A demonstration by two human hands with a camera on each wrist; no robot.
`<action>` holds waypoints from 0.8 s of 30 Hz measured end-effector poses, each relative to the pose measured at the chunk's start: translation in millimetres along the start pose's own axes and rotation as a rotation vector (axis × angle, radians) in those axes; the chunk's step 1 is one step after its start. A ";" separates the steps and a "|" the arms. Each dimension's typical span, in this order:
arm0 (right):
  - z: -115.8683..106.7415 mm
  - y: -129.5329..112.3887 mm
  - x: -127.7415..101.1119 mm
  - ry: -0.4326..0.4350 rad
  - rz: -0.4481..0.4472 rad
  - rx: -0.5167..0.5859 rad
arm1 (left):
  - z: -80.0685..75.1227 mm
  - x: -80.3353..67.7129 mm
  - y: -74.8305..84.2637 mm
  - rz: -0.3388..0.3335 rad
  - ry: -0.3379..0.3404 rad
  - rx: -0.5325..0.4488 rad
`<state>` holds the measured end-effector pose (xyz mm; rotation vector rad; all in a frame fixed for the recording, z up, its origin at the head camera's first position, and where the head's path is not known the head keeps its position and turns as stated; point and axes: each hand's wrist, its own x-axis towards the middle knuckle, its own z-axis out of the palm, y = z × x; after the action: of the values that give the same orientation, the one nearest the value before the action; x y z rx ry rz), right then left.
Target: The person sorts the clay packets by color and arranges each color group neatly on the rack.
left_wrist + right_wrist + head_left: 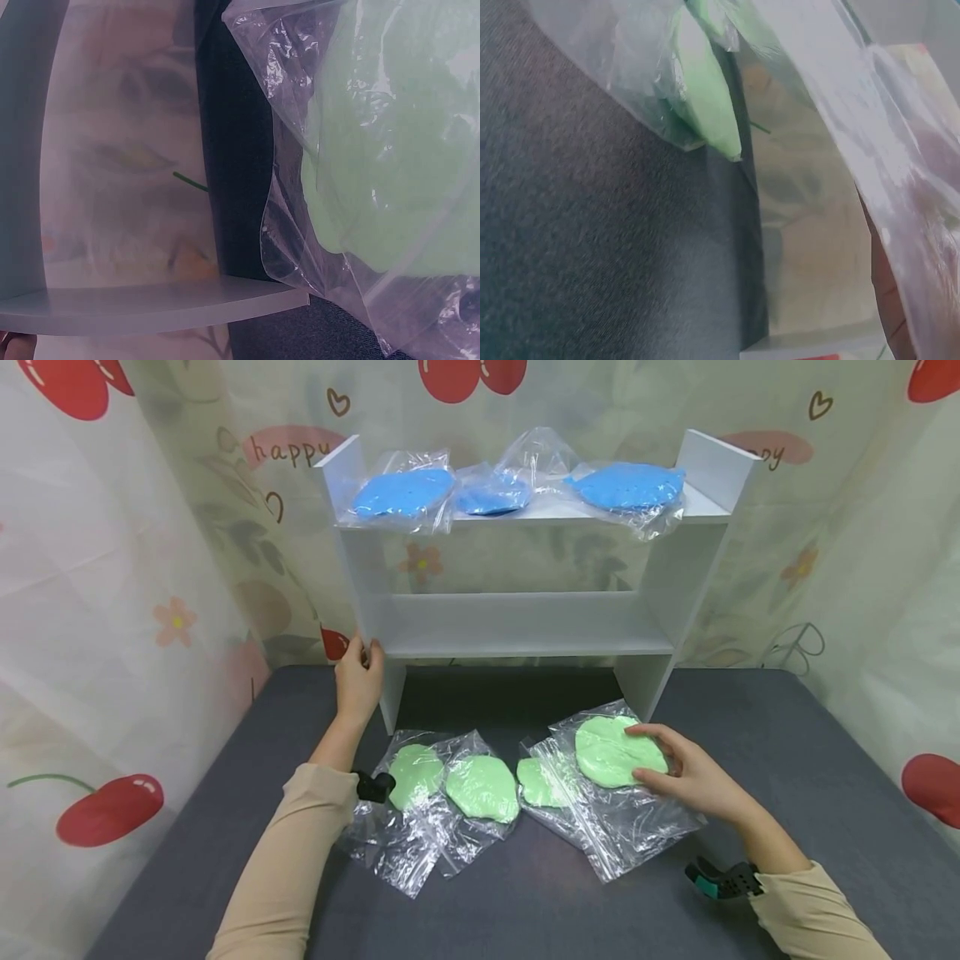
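On the left, my left hand point(358, 683) grips the edge of the left side panel of a white shelf point(517, 631); a fingertip point(16, 346) shows beside the panel in the left wrist view. My right hand point(690, 772) holds a clear zip bag with a flat, light-green, clay-like slab point(613, 752), thumb and fingers at its right side. That bag overlaps another bagged green slab point(538, 783). Two more bagged green slabs, a left one point(415, 775) and a middle one point(482, 788), lie before the shelf. The right wrist view shows clear plastic point(855, 120) close up.
Three clear bags with blue slabs lie on the top shelf: left point(405, 493), middle point(492, 495) and right point(630, 487). The shelf stands on a dark grey table point(525, 902). Patterned cloth point(180, 693) hangs around the back and sides. A thin cable point(798, 643) is at the back right.
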<state>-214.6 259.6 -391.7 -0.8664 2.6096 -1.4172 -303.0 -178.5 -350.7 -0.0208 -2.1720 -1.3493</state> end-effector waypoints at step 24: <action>8.0 -27.3 18.3 0.034 -0.075 0.010 | -0.8 1.0 -2.4 0.005 -0.015 -0.012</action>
<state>-215.4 233.0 -370.9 -0.9573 2.6178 -1.4744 -304.2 -180.6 -351.8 -0.0412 -2.1748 -1.3640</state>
